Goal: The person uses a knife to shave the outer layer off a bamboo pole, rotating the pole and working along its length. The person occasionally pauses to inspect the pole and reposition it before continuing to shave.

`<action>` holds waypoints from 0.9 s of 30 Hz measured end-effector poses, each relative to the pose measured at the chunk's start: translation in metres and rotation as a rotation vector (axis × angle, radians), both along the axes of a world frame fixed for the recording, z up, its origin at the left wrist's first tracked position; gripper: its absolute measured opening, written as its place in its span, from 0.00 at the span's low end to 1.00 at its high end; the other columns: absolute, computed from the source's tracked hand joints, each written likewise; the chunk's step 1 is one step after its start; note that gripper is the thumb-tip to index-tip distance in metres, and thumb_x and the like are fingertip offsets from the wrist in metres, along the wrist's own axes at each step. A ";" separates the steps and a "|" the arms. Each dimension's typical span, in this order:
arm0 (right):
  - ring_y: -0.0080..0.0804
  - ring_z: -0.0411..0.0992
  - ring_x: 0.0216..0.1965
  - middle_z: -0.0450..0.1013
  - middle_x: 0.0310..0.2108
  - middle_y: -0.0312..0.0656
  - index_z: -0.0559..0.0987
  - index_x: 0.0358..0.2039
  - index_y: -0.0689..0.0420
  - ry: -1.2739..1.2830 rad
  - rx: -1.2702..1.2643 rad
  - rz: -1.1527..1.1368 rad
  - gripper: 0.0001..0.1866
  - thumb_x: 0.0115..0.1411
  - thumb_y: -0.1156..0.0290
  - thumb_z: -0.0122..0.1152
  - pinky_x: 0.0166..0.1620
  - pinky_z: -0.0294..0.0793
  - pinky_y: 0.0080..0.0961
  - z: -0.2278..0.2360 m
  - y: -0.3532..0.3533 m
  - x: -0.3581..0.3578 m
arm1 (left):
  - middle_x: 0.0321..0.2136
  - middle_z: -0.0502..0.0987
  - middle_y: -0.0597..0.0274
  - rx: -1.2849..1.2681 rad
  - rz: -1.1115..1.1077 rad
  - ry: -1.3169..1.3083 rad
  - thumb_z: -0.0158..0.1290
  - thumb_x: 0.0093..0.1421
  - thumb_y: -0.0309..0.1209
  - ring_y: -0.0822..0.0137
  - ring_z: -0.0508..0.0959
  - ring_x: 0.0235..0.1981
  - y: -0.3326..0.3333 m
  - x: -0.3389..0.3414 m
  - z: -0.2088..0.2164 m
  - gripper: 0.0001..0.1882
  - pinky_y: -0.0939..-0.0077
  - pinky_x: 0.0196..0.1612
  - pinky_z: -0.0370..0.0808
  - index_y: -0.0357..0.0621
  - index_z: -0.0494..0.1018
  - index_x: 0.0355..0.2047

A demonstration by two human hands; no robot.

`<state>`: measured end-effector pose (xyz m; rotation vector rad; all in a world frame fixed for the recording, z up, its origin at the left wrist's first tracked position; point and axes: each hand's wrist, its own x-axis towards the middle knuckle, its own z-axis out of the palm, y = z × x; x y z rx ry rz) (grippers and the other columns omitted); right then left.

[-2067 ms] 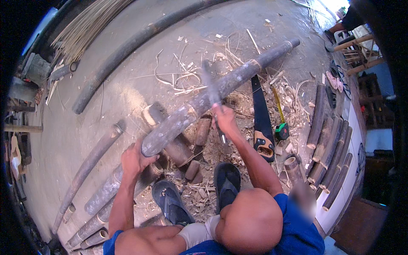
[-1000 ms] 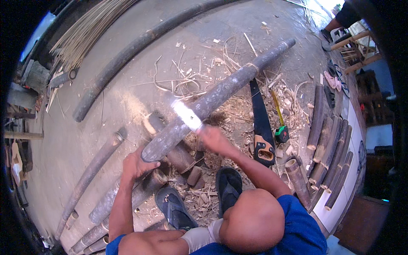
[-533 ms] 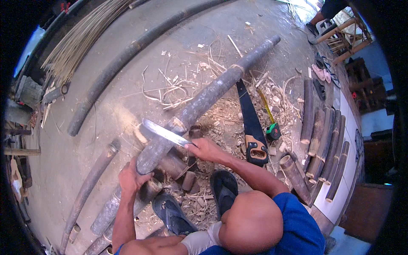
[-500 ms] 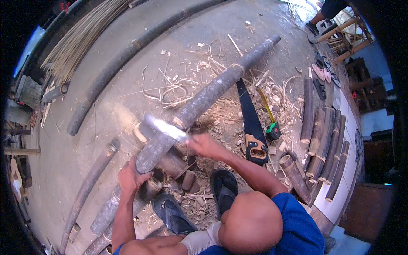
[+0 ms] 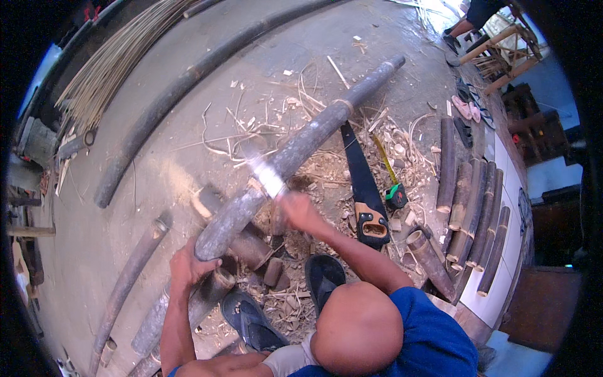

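A long grey-brown bamboo pole slants from my lap side up toward the far right, crossing a shorter bamboo piece beneath it. My left hand is closed round the pole's near end, thumb at the cut edge. My right hand is closed on a knife with a broad, shiny blade, smeared by motion. The blade lies across the pole near a joint with a pale scar; its handle is mostly inside my fist.
A handsaw and a green-black tape measure lie right of the pole among shavings. Several cut bamboo lengths sit at the right. Another long pole and bundled thin strips lie left. Someone's legs show at the far right.
The knife has shifted slightly right and its blade is turned more steeply across the pole. My right hand moved with it. My left hand keeps its grip on the pole.
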<state>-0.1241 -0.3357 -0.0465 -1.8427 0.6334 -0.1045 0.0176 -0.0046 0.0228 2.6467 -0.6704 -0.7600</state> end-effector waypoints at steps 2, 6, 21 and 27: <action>0.40 0.79 0.26 0.75 0.18 0.46 0.79 0.31 0.65 0.156 -0.039 0.365 0.27 0.73 0.51 0.52 0.32 0.74 0.42 0.000 -0.002 0.001 | 0.45 0.84 0.40 -0.027 -0.004 0.029 0.74 0.37 0.54 0.42 0.83 0.49 0.001 0.003 -0.002 0.51 0.54 0.53 0.78 0.44 0.73 0.61; 0.36 0.77 0.18 0.75 0.17 0.43 0.77 0.26 0.63 -0.020 0.040 -0.106 0.28 0.74 0.51 0.50 0.27 0.75 0.40 0.000 -0.003 0.000 | 0.44 0.84 0.40 0.002 0.002 0.066 0.75 0.37 0.56 0.42 0.83 0.49 0.003 0.004 -0.003 0.52 0.54 0.53 0.77 0.44 0.73 0.61; 0.38 0.77 0.24 0.71 0.18 0.46 0.76 0.32 0.66 0.198 -0.085 0.481 0.29 0.74 0.48 0.51 0.36 0.75 0.44 -0.004 0.005 0.002 | 0.48 0.83 0.40 -0.141 0.042 0.265 0.75 0.38 0.53 0.47 0.83 0.52 0.005 0.018 -0.006 0.53 0.59 0.57 0.76 0.43 0.72 0.63; 0.26 0.71 0.15 0.72 0.16 0.38 0.77 0.31 0.60 -0.156 0.116 -0.212 0.26 0.75 0.49 0.50 0.21 0.70 0.29 0.009 -0.009 0.016 | 0.47 0.82 0.40 0.037 0.006 -0.121 0.75 0.38 0.53 0.40 0.82 0.48 0.001 -0.015 -0.001 0.54 0.53 0.52 0.78 0.44 0.70 0.64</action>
